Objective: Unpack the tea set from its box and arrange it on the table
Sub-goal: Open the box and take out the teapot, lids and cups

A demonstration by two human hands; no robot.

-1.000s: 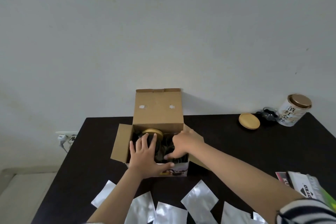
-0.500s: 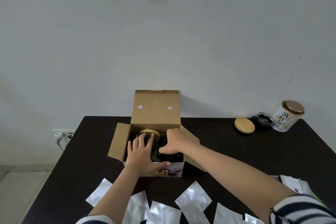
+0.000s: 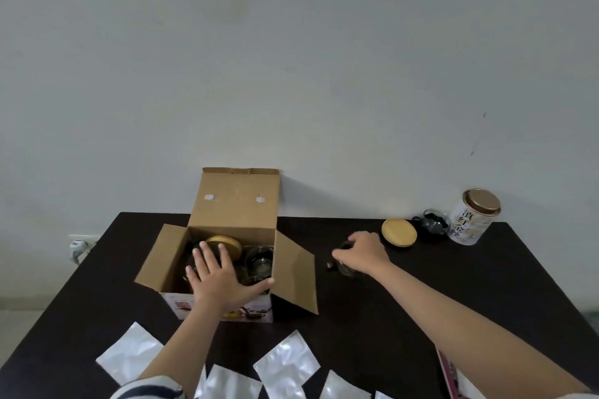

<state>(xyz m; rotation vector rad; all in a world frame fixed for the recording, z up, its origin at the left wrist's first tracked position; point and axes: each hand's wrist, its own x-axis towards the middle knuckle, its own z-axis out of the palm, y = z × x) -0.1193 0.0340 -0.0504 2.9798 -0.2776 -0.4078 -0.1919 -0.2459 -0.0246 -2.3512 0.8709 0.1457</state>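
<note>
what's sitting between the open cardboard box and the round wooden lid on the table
In the head view, the right hand sits there, closed over a small clear glass cup on the black table. It lies between the open cardboard box and the round wooden lid.

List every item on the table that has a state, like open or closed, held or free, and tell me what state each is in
Cardboard box: open, flaps spread.
Teapot: in the box, lid on.
Glass cup: out on the table, gripped by right hand.
Left hand: flat, open, on the box.
Tea tin: lid on.
Bamboo lid: lying loose.
</note>
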